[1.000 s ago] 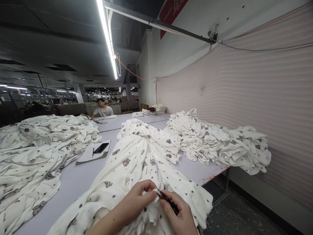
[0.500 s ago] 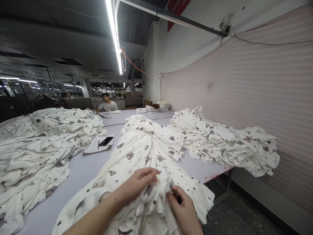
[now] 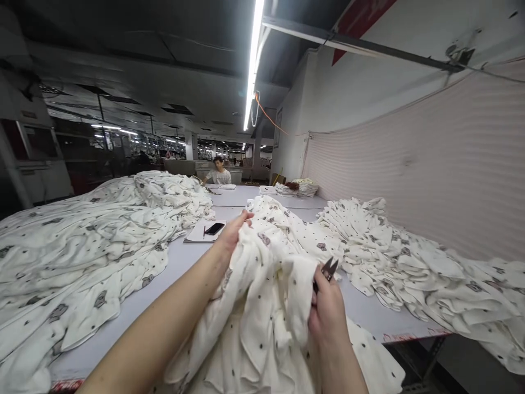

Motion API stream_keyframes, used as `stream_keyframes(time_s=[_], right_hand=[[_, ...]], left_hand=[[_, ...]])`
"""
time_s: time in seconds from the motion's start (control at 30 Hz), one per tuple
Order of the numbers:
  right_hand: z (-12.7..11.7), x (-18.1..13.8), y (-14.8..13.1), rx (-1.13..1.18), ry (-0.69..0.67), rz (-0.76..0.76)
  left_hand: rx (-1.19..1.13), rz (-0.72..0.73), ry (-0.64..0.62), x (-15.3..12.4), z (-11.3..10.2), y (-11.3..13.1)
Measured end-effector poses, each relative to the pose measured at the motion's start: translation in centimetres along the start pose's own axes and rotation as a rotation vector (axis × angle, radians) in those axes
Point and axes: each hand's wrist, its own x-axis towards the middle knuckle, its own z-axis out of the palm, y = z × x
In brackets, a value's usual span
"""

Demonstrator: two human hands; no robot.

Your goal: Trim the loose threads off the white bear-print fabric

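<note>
A white printed fabric piece [image 3: 262, 306] with small dots and grey-brown animal figures is lifted in front of me, hanging in loose folds. My left hand [image 3: 235, 230] grips its upper left part, fingers closed over the cloth. On the right, my right hand [image 3: 326, 303] is closed around a pair of thread snips [image 3: 329, 268], dark blades pointing up and slightly apart. The same hand also pinches an edge of the fabric. More of the same printed cloth lies bunched just beyond my hands.
Large heaps of matching fabric lie to the left [image 3: 102, 235] and right [image 3: 410, 268] on the pale table [image 3: 143, 295]. A phone [image 3: 215, 229] rests on a paper pad [image 3: 192, 235]. Folded stacks [image 3: 305, 187] stand at the far end. A person [image 3: 219, 174] sits across the table.
Both hands have moved apart and up, raising the fabric off the pile. The snips' blades now show above my right hand. My view has turned left.
</note>
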Motion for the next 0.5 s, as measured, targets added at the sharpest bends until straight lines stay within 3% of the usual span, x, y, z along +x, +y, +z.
stream_keyframes(time_s=[0.2, 0.37, 0.5], right_hand=[[6.8, 2.1, -1.6, -0.004, -0.204, -0.055], [10.0, 1.8, 3.4, -0.129, -0.310, -0.021], [9.0, 2.5, 7.4, -0.154, -0.239, 0.041]], left_hand=[[-0.044, 0.080, 0.017, 2.0, 0.7, 2.2], [0.017, 0.100, -0.038, 1.8, 0.9, -0.1], [0.158, 0.036, -0.058, -0.7, -2.5, -0.9]])
